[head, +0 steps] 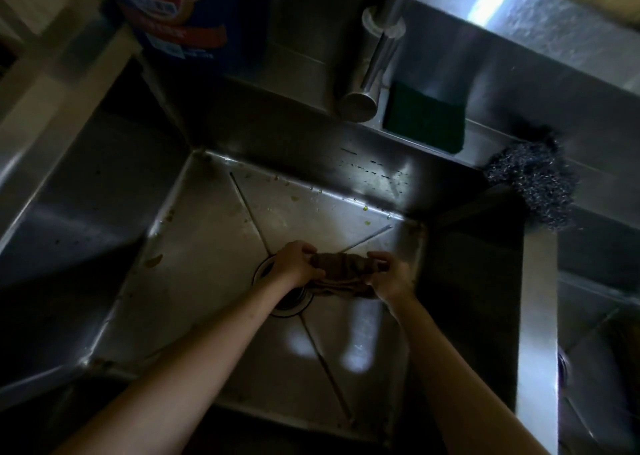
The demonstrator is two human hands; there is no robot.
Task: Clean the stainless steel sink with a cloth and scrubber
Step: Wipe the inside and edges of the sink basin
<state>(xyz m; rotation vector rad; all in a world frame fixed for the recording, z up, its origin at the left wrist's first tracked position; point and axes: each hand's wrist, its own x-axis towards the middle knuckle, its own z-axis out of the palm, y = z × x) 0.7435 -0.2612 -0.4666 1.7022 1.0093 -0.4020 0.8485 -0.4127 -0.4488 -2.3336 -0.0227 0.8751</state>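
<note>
A brown cloth (341, 270) is bunched low in the stainless steel sink (214, 246), just right of the round drain (289, 304). My left hand (294, 264) grips its left end and my right hand (389, 274) grips its right end, fingers curled round the fabric. A steel wool scrubber (535, 186) lies on the sink's back right rim. A dark green scouring pad (424, 118) rests on the ledge behind the basin, beside the tap. Yellowish specks and stains dot the sink floor near the back wall.
The tap spout (372, 73) hangs over the back edge of the basin. A blue and red detergent container (180, 14) stands at the back left. A second basin (595, 368) lies to the right, past a steel divider (536, 316).
</note>
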